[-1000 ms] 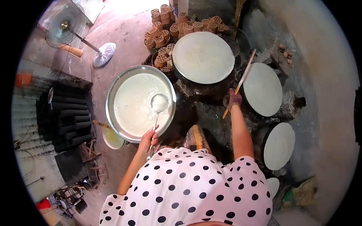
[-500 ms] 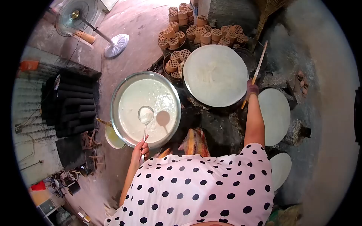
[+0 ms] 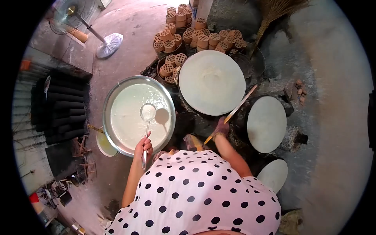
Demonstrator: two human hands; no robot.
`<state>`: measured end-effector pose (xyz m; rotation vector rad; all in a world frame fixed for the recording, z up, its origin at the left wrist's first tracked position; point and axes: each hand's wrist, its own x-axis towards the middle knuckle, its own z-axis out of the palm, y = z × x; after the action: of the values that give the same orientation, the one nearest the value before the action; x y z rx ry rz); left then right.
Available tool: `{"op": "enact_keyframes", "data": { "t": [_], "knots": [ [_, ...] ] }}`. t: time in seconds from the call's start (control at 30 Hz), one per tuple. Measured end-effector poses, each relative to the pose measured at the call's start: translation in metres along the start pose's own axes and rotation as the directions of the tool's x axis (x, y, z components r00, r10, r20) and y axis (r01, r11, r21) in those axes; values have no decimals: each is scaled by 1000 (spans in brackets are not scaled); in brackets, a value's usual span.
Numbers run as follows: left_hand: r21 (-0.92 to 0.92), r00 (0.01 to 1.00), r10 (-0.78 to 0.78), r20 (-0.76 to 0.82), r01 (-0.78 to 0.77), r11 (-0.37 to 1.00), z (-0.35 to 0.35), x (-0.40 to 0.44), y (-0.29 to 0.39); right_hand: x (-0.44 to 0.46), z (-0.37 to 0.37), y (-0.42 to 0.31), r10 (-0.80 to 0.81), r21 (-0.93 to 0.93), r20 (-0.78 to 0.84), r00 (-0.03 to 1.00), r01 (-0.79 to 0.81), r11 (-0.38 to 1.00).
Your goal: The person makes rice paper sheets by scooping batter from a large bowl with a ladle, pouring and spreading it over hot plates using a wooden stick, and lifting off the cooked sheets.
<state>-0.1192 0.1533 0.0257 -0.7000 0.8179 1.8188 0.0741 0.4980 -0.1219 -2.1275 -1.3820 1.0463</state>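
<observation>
At the basin's [image 3: 106, 117] near rim, left hand [image 3: 143, 146] grips ladle [image 3: 148, 112]; right hand [image 3: 221, 127] grips stick [image 3: 240, 103]; three pale rounds [image 3: 212, 82] [image 3: 267, 124] [image 3: 274, 175] appear spread, batter [image 3: 127, 117] unspent.

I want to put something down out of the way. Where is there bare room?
The pinkish floor looks bare between the round silver metal basin and the fan's white-wrapped base. It is crowded beyond the large round white disc, where perforated brown cylinders cluster.
</observation>
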Motion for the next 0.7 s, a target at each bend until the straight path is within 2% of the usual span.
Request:
{"op": "enact_keyframes", "data": {
  "t": [0.03, 0.07, 0.13, 0.17, 0.2, 0.23, 0.27, 0.3, 0.33, 0.4, 0.43, 0.47, 0.5, 0.53, 0.57, 0.6, 0.67, 0.7],
  "knots": [
    [-66, 999, -1, 33, 3, 998, 3, 2, 2, -17, -2, 2, 0, 207, 10, 1000, -2, 978],
    [-67, 999, 0, 36, 3, 998, 5, 4, 4, -33, -23, -23, 95, 394, 155, 983, -150, 907],
    [-237, 990, 56, 130, -24, 971, 7, 4, 7, 0, -42, -48, -1, 401, 136, 991, -54, 914],
    [-224, 976, 121, 183, -79, 971, 10, -2, 6, 27, -48, -53, -109, 328, 43, 993, 89, 941],
    [-222, 973, 132, 188, -89, 971, 16, -13, 5, 55, -57, -69, -52, 315, 143, 988, 5, 949],
    [94, 952, 264, 154, -280, 955, 21, -27, 2, 115, -46, -58, -288, 84, 59, 956, 283, 956],
    [405, 908, 391, 150, -418, 813, 26, -38, -1, 146, -46, -72, -258, -14, 117, 959, 261, 965],
    [588, 883, 462, 87, -420, 691, 31, -42, -5, 101, -76, -143, -341, -190, 91, 936, 352, 916],
    [590, 878, 472, 72, -419, 690, 34, -40, -9, 136, -59, -152, -289, -365, 18, 957, 275, 889],
    [657, 903, 429, 20, -336, 675, 43, -28, -16, 161, -40, -189, -354, -422, 74, 932, 351, 836],
    [612, 920, 391, 10, -315, 726, 48, -20, -17, 133, -48, -223, -448, -379, 127, 885, 461, 802],
    [615, 916, 401, 1, -317, 722, 54, -23, -19, 171, -26, -224, -479, -369, 212, 852, 524, 768],
    [617, 927, 374, 27, -310, 723, 65, -32, -21, 163, -23, -249, -419, -521, 224, 880, 472, 711],
    [619, 936, 348, 52, -303, 725, 75, -41, -23, 186, -5, -252, -417, -518, 236, 878, 476, 710],
    [534, 936, 345, 73, -329, 779, 82, -56, -31, 220, 17, -252, -459, -517, 298, 837, 546, 660],
    [535, 934, 354, 54, -326, 779, 87, -60, -35, 242, 35, -251, -494, -510, 366, 789, 614, 603],
    [348, 922, 383, 63, -380, 857, 89, -69, -46, 248, 50, -265, -537, -459, 500, 680, 734, 501],
    [369, 927, 371, 57, -365, 855, 89, -62, -44, 245, 51, -270, -533, -353, 552, 642, 758, 548]
  ]
}}
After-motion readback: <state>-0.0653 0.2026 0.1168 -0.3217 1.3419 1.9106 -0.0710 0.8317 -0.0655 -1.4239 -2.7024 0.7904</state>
